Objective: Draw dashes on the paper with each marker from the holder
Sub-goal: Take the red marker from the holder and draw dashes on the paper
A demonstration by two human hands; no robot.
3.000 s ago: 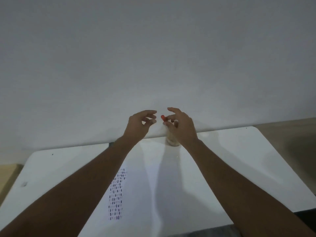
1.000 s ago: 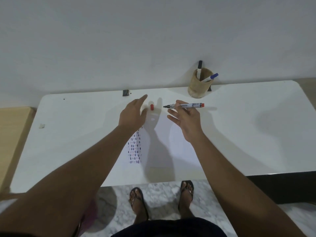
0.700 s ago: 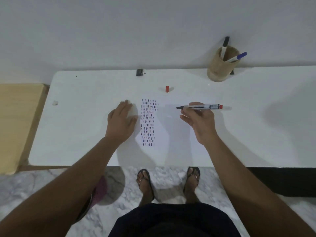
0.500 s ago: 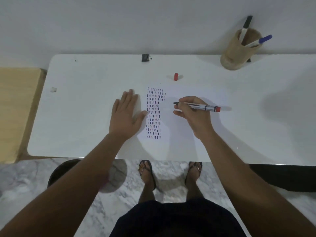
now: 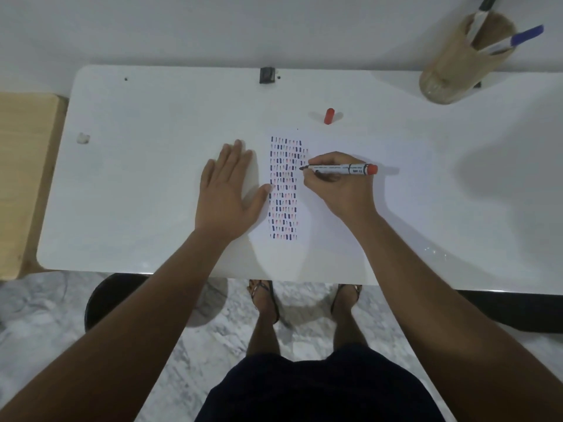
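Observation:
A white sheet of paper (image 5: 359, 147) lies on the white table (image 5: 152, 117), with a block of several rows of blue and red dashes (image 5: 284, 187) on its left part. My right hand (image 5: 338, 184) grips an uncapped red-ended marker (image 5: 341, 169), its tip at the right edge of the dash block. My left hand (image 5: 227, 193) lies flat with fingers spread, on the paper's left edge. The red cap (image 5: 329, 116) lies above the paper. A tan holder (image 5: 457, 65) at the back right holds a black marker (image 5: 484, 7) and a blue marker (image 5: 515, 39).
A small dark object (image 5: 267, 75) sits at the table's far edge against the wall. A small whitish scrap (image 5: 83, 138) lies at the left. A wooden surface (image 5: 21, 178) adjoins the table's left end. My feet in sandals (image 5: 265, 296) stand on marble floor beside a dark round stool (image 5: 106, 300).
My left hand put the red cap down on the table and moved flat onto the paper's left edge. My right hand brought the uncapped marker down to the dashes. The view tilted downward.

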